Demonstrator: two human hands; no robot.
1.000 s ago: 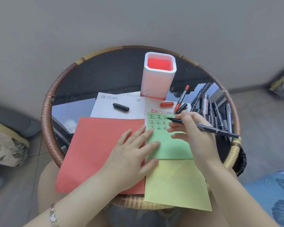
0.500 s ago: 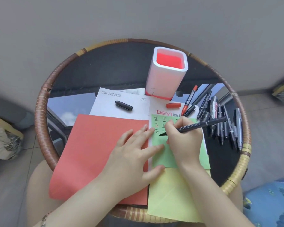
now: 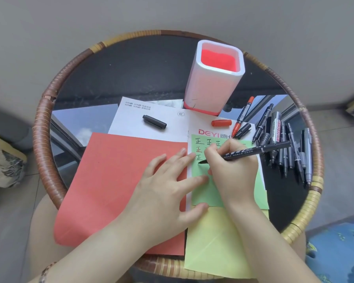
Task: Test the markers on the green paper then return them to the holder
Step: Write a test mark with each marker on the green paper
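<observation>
Fingers (image 3: 215, 152) of the right hand (image 3: 233, 170) pinch a black marker (image 3: 253, 150), tip on the green paper (image 3: 204, 193); left hand (image 3: 166, 193) lies flat, fingers released, across that paper's left edge.

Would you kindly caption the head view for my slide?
Right hand tests black marker on green paper; left hand steadies it.

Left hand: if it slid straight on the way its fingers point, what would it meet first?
Probably the right hand, which holds the black marker to the green paper. The left hand lies flat with its fingertips aimed at it and nearly there; whether they touch is unclear.
</observation>
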